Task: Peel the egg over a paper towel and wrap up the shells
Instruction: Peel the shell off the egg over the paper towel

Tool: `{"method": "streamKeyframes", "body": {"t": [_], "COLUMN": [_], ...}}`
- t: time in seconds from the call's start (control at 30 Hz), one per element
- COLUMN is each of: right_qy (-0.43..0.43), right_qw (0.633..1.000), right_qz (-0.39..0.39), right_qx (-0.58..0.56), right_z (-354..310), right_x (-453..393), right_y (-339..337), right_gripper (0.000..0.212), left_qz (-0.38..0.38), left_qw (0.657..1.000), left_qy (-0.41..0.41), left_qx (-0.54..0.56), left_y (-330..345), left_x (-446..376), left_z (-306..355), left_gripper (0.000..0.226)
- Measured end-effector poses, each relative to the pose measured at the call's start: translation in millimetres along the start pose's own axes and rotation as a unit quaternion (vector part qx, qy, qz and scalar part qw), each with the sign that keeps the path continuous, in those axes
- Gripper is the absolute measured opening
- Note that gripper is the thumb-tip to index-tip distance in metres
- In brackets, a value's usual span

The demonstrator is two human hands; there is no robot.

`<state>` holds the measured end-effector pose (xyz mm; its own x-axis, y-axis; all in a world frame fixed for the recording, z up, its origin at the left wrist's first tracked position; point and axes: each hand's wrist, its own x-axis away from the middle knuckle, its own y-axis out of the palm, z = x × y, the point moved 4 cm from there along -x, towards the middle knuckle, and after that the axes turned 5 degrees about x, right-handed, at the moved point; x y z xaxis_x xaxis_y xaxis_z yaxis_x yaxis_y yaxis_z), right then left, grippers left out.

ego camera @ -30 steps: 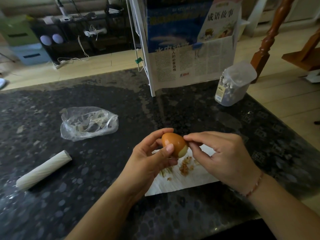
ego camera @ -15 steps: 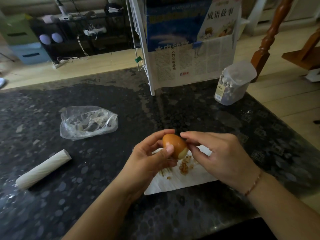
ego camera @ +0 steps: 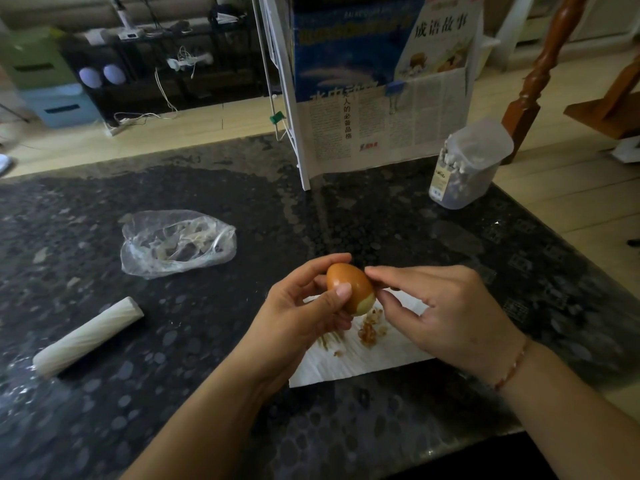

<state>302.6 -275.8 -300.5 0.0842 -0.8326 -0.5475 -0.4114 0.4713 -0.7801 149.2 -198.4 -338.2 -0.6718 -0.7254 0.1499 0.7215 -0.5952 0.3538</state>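
You see an orange-brown egg, pale at its peeled tip, above a white towel flecked with brown shells on the black speckled tabletop.

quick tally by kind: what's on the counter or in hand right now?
Egg: 1
Paper towel: 1
Shell-bit pile: 1
Plastic bag: 1
White roll: 1
Lidded plastic jar: 1
Standing newspaper rack: 1
Total: 7

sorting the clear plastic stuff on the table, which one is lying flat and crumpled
The plastic bag, left of the hands, lies flat and crumpled on the dark table. The plastic jar at the far right stands upright and lidded.
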Motion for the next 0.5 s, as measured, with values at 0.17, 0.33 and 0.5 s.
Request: {"method": "streamKeyframes", "body": {"t": [0.17,0.33,0.5], "right_qy": [-0.009,0.045,0.076], "right_qw": [1.000,0.999,0.996], "right_qz": [-0.003,0.016,0.050], "right_qx": [0.012,-0.004,-0.008], "right_z": [-1.7,-1.0,-1.4], "right_x": [-1.2,-0.8,-1.7], "right_y": [-0.2,3.1,3.3], "right_gripper": [0.034,0.032,0.026], "left_qz": [0.004,0.002,-0.006], "left_qw": [1.000,1.000,1.000], "left_qy": [0.003,-0.003,-0.004], "left_qx": [-0.010,-0.006,-0.005], "left_y": [0.0,0.1,0.3], "left_x": [0.1,-0.6,-0.1], "left_z": [-0.1,0.0,0.2], "left_gripper": [0.051,0.050,0.044]}}
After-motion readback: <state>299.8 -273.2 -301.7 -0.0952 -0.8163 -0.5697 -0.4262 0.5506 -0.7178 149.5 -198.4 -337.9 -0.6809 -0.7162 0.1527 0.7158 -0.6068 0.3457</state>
